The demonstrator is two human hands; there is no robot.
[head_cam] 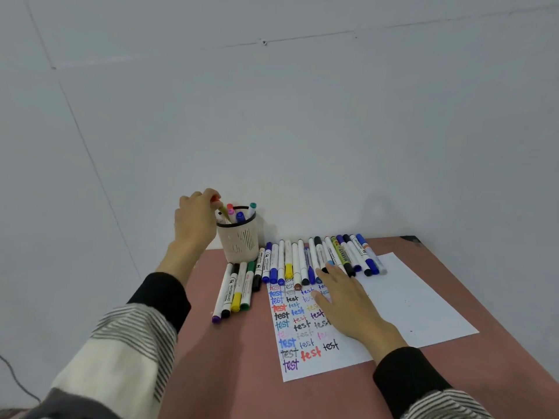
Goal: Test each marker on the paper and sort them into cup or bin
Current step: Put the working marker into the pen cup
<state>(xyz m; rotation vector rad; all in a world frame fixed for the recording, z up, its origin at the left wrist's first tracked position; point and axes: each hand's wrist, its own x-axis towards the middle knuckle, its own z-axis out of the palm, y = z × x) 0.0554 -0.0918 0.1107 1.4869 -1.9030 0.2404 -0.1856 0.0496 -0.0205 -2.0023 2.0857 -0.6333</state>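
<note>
A marker [223,210] is pinched by the left hand [193,219] over the cup [239,237] at 11 o'clock for sorting; the paper [408,297] is steadied by the flat, open right hand [348,294]

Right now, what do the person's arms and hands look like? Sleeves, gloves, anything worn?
Both hands, left hand and right hand, are bare: no gloves, rings or watch visible. Each forearm has a black cuff, then a cream sleeve banded with thin grey stripes. No cables on the arms.

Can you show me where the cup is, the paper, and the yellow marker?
cup [239,241], head view, on its slotted side wall.
paper [417,303], head view, on its blank right part.
yellow marker [288,261], head view, near its yellow cap.
</note>
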